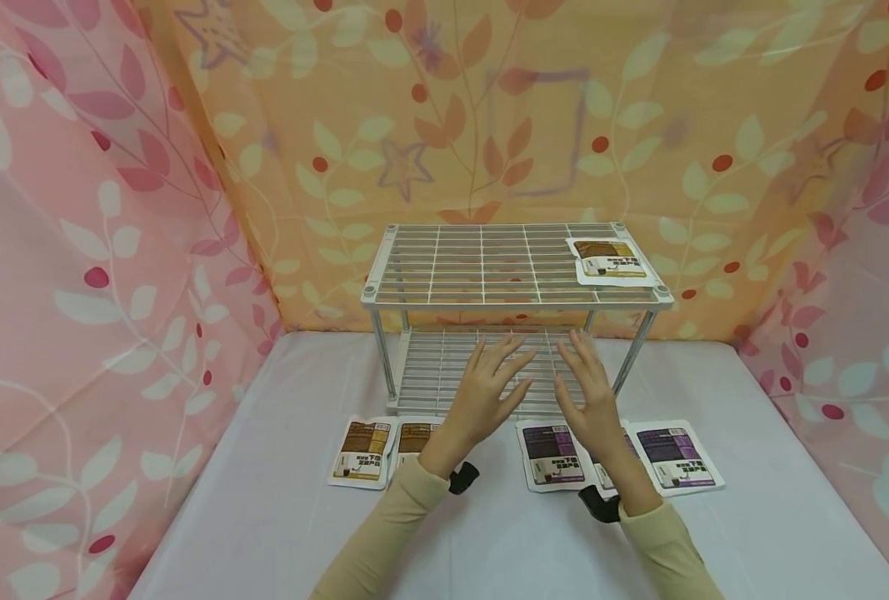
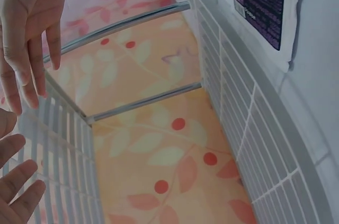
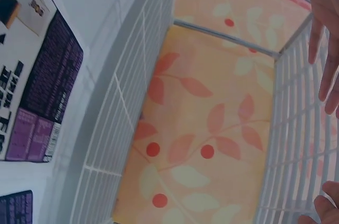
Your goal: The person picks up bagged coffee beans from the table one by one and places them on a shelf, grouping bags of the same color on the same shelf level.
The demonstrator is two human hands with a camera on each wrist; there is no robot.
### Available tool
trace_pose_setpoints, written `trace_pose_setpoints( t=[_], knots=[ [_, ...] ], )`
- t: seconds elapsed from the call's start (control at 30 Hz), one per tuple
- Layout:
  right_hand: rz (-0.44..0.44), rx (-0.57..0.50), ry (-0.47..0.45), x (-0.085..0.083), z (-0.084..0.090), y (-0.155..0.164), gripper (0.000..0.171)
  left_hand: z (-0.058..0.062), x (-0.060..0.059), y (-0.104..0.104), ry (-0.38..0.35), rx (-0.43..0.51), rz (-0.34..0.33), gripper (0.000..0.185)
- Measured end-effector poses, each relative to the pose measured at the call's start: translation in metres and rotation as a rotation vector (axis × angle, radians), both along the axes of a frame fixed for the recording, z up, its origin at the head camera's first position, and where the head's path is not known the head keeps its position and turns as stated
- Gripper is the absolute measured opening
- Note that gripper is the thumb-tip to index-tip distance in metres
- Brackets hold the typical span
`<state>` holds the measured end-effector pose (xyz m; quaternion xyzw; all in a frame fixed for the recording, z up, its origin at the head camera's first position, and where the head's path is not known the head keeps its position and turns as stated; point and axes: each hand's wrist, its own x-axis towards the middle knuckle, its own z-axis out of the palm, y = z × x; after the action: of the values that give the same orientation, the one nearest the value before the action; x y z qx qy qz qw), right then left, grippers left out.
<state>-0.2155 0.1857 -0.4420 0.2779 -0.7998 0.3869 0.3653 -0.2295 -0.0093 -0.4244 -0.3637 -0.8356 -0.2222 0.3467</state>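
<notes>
A white wire rack (image 1: 515, 287) stands at the bench's (image 1: 279, 517) back edge, one brown packet (image 1: 612, 260) on its top right corner. Brown packets (image 1: 362, 452) and purple packets (image 1: 672, 457) lie along its front. The left hand (image 1: 485, 392) and right hand (image 1: 588, 387) hover before the lower shelf, fingers spread, holding nothing.

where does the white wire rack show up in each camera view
Head: the white wire rack stands centre, both hands held open before its lower shelf.
Left wrist: its lower shelf runs down the right side, top shelf at lower left.
Right wrist: lower shelf on the left, top shelf on the right.
Shared landmark: the purple packets on the table beside the lower shelf.
</notes>
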Motion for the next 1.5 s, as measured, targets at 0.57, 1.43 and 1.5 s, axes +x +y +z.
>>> trace_pose_setpoints(
  t=[0.57, 1.43, 1.5],
  knots=[
    [0.013, 0.060, -0.137, 0.006, -0.028, -0.023, 0.056, -0.033, 0.005, -0.019, -0.103, -0.021, 0.047, 0.043],
    [0.133, 0.103, -0.427, 0.014, -0.065, -0.059, 0.056, -0.074, 0.025, -0.068, -0.279, -0.045, 0.158, 0.041],
    [0.152, 0.092, -0.458, 0.014, -0.066, -0.062, 0.056, -0.076, 0.028, -0.071, -0.308, -0.046, 0.168, 0.041]
  ],
)
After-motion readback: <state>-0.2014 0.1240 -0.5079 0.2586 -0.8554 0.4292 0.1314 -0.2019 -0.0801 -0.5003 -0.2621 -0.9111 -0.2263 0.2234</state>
